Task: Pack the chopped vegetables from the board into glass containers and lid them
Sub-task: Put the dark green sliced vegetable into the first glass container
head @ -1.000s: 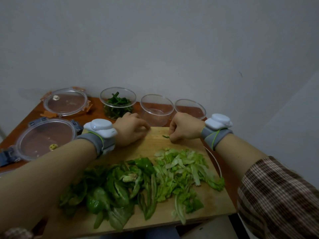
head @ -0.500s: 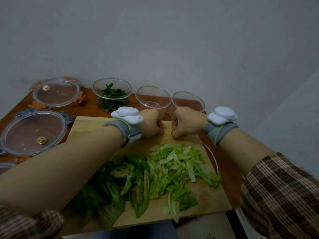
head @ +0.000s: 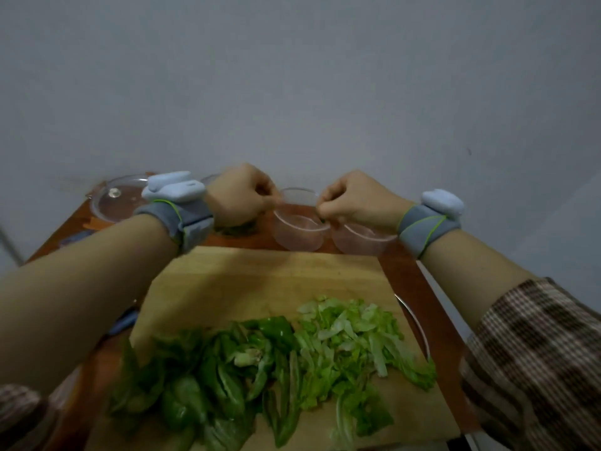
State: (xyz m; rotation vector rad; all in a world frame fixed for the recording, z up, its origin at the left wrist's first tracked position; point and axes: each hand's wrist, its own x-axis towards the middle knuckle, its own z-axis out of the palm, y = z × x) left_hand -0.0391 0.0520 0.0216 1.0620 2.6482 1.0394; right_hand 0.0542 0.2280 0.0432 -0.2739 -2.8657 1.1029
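Note:
A wooden cutting board (head: 260,281) carries dark green pepper pieces (head: 227,369) on the left and pale chopped leafy greens (head: 354,340) on the right. Behind it stand two empty glass containers, one in the middle (head: 299,231) and one to the right (head: 361,244). A third container with dark green pieces (head: 235,228) is mostly hidden under my left hand (head: 240,196), which is closed in a fist above it. My right hand (head: 354,200) is pinched shut over the middle container's right rim, with a small dark green bit at its fingertips.
A clear round lid with orange clips (head: 113,200) lies at the back left of the brown table (head: 409,271). Blue clips of another lid (head: 123,320) peek out beneath my left forearm. A plate rim (head: 413,320) shows at the board's right edge. The wall stands close behind.
Both hands have lifted off the board's far edge and moved back over the containers. The camera has tilted up.

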